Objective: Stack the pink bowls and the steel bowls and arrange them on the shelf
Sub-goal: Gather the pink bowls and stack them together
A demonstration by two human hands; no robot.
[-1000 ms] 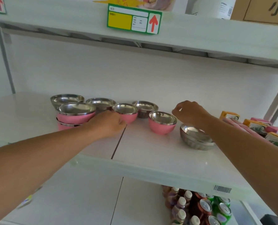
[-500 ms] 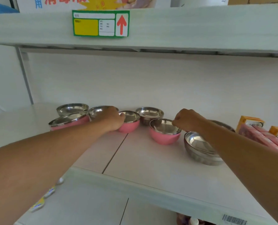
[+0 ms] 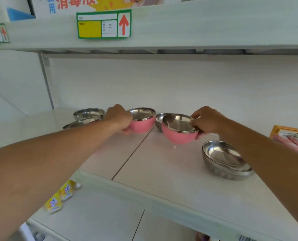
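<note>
at the far left of the shelf (image 3: 162, 173) two steel bowls (image 3: 88, 113) sit close together, mouths up, the nearer one half hidden behind the left forearm; just right of them the left hand (image 3: 118, 117) is clamped on the left pink bowl (image 3: 141, 121), fingers curled over its near-left rim and a fingertip showing under its side; that bowl looks raised a little off the shelf and tipped slightly, its steel-lined mouth facing up and towards the camera; a bowl is round, so it has no long axis to speak of, only the upright axis through its mouth; right of it, and behind, a small steel bowl (image 3: 159, 117) stands on the shelf, partly hidden; next comes the right pink bowl (image 3: 178, 130), lifted clear with a faint shadow beneath it, mouth up and tilted a touch to the left; the right hand (image 3: 208, 120) pinches its right rim, thumb inside the lip and fingers beneath; the relation that matters, as i judge it, is that the two pink bowls hang side by side, nearly touching at the rims, each hand on its own outer edge, so either could drop into the other; the left one sits slightly higher and farther; near the right, a stack of steel bowls (image 3: 226, 160) rests mouth up, below the right forearm; cartons (image 3: 286, 133) lie at the far right edge.
</note>
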